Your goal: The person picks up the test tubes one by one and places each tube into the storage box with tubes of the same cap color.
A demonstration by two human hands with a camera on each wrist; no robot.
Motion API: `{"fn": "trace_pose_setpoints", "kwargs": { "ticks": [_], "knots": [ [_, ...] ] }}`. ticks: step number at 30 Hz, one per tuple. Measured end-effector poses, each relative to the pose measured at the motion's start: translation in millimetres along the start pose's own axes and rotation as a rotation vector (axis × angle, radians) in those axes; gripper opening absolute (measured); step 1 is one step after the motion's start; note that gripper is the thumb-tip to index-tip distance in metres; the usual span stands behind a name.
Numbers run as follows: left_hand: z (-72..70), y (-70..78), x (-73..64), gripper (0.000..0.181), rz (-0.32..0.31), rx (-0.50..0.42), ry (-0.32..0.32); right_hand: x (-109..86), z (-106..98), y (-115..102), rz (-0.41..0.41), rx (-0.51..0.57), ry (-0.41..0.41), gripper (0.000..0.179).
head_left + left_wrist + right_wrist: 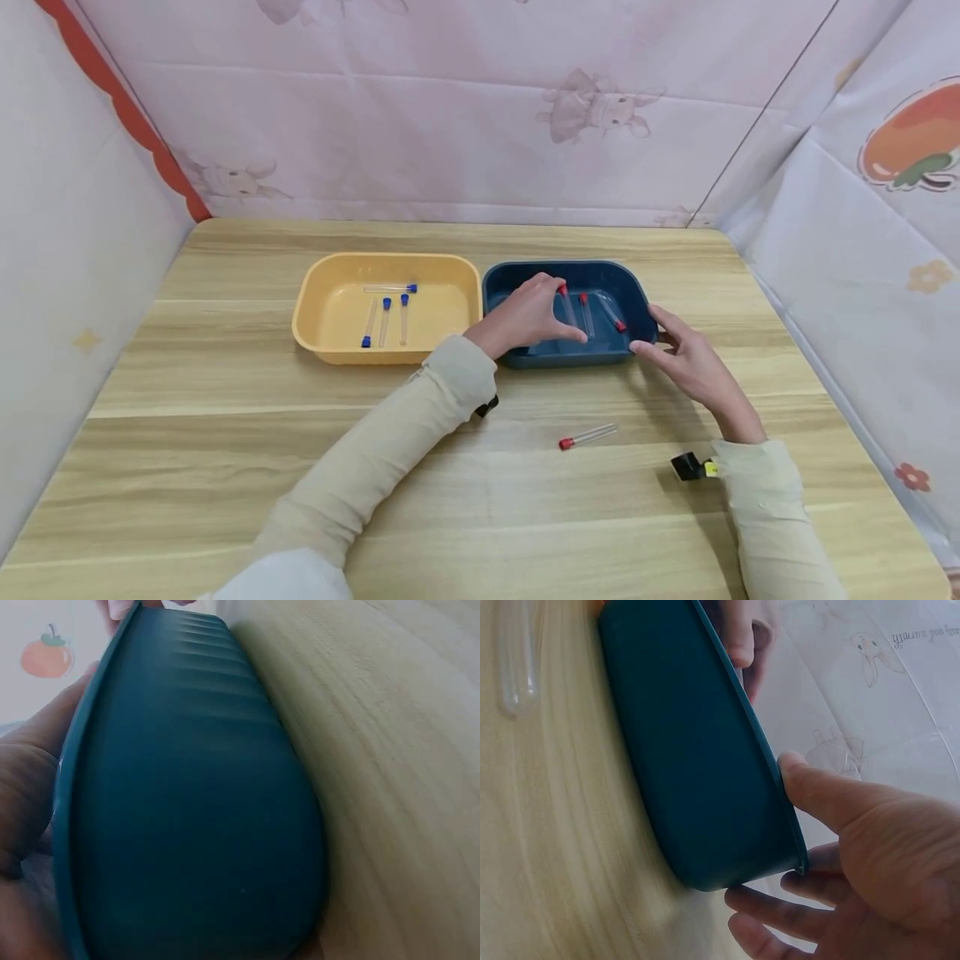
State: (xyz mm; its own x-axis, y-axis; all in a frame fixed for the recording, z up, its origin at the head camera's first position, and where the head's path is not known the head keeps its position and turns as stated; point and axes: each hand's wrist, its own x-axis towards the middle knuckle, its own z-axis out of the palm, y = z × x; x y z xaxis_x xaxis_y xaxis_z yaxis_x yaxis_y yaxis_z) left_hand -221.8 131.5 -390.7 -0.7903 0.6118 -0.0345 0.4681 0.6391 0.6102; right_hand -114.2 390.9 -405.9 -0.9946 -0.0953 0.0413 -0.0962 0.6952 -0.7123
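My left hand (531,312) reaches into a dark blue plastic tray (566,360). Its thumb and fingers are spread apart, with the fingertips by the red cap of a clear test tube (568,307); whether they touch it is hard to tell. Two more red-capped tubes, one upright in view (588,317) and one slanted (612,312), lie farther right in that tray. At the tray's right front corner, my right hand (693,367) grips the rim between thumb and fingers, as the right wrist view also shows. The tray wall (187,772) hides most of my left hand in the left wrist view.
A yellow tray (390,357) with several blue-capped tubes stands against the blue tray's left side. Closer to me on the wooden table (525,500) lie what look like two tubes (588,437), a red cap at their left end. Printed cloth walls (450,125) surround the table.
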Motion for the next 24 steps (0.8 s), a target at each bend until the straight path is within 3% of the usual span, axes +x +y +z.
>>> {"fn": "trace_pose_setpoints", "kwargs": {
  "ticks": [14,24],
  "knots": [
    [6.6,1.9,18.3,0.097,0.008,0.16,-0.032,-0.2,-1.2,-0.5,-0.003,-0.003,0.003,0.076],
    [13.3,-0.7,25.1,0.096,-0.033,0.212,-0.049,-0.6,-1.6,-0.8,0.018,-0.016,-0.004,0.077]
  ]
}}
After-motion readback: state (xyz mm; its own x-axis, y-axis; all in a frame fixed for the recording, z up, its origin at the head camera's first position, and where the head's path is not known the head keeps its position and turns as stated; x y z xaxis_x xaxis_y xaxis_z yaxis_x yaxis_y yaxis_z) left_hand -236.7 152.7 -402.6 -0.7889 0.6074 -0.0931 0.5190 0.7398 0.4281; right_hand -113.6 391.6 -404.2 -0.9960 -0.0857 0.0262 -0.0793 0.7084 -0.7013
